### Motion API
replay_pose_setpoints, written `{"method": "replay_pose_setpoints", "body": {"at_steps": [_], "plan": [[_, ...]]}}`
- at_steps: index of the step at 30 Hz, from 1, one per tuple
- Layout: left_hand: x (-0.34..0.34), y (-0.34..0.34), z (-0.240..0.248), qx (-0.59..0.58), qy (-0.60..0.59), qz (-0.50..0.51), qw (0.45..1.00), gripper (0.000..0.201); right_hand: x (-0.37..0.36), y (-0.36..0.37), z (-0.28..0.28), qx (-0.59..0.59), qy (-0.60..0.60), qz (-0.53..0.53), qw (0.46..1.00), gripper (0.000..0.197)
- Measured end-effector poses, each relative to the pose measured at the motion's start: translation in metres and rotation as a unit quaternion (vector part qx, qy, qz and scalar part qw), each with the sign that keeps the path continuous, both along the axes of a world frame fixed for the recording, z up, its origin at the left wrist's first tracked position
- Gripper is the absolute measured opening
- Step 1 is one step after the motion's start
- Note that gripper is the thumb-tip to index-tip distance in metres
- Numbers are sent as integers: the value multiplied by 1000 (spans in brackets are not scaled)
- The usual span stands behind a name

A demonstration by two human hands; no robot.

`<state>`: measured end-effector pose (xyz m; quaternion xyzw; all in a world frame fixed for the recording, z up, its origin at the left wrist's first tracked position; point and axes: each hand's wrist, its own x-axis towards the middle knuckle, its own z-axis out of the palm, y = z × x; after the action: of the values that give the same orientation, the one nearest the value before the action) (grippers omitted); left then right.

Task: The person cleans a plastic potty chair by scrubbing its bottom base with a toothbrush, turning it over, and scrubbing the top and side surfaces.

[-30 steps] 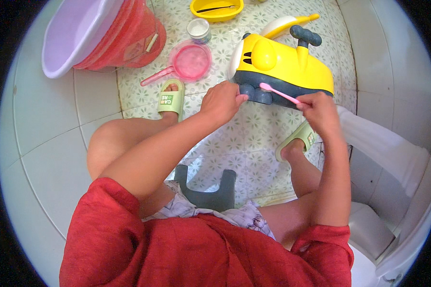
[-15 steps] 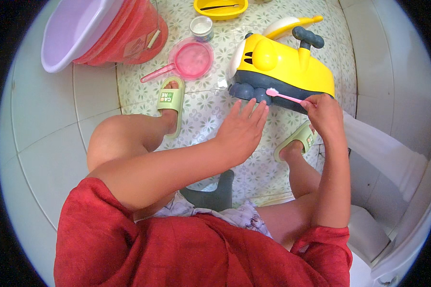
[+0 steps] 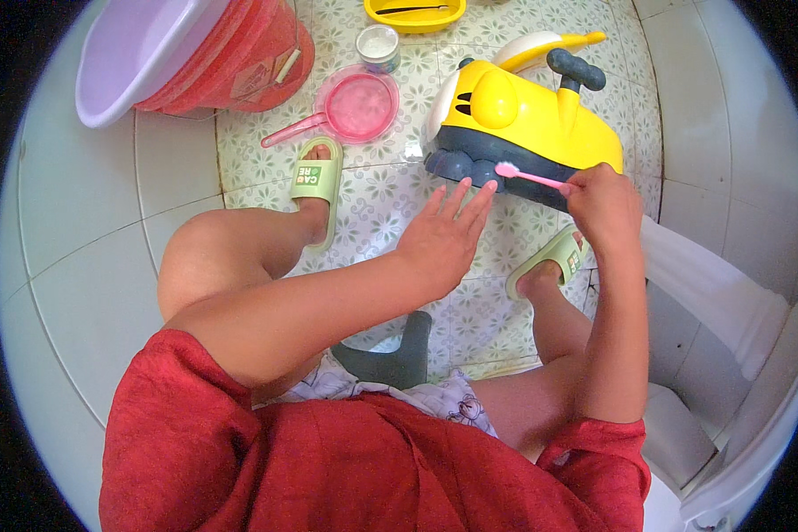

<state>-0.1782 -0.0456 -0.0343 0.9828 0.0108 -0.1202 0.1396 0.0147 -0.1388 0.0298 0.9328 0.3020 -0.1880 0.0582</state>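
A yellow and dark grey ride-on toy [image 3: 541, 124] with a cartoon face lies on its side or stands at an angle on the tiled floor before me. My right hand [image 3: 605, 206] grips a pink toothbrush [image 3: 534, 179] by its handle. The white bristle head is against or just over the toy's dark grey lower part, beside a round wheel-like bulge. My left hand [image 3: 442, 235] has its fingers stretched and apart, with the tips at the near edge of that bulge. Whether they touch it I cannot tell.
A pink dipper [image 3: 361, 108] and an open round tub [image 3: 379, 49] stand to the left of the toy. Farther back is a yellow basin [image 3: 414, 19] with a dark brush in it. A red bucket [image 3: 270, 71] and a lilac basin [image 3: 133, 58] fill the far left.
The toothbrush and both hands have hardly moved. My left fingers have shifted slightly at the toy's near edge, and the whole view has shifted a little.
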Motion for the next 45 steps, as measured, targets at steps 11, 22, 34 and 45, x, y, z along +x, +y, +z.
{"method": "replay_pose_setpoints", "body": {"at_steps": [11, 22, 34, 45], "plan": [[-3, 4, -6, 2, -56, 5, 998, 86, -13, -5, 8, 33, 50, -16, 998, 18], [-3, -2, -2, 7, -28, 43, 999, 67, -35, 12, -6, 30, 33, 150, 988, 39], [-1, 1, -1, -7, -11, 56, 998, 76, -13, 13, -17, 27, 64, 77, 995, 21], [-3, 2, -3, 0, -22, 63, 998, 78, -3, 5, -2, 22, 72, 72, 995, 16]]}}
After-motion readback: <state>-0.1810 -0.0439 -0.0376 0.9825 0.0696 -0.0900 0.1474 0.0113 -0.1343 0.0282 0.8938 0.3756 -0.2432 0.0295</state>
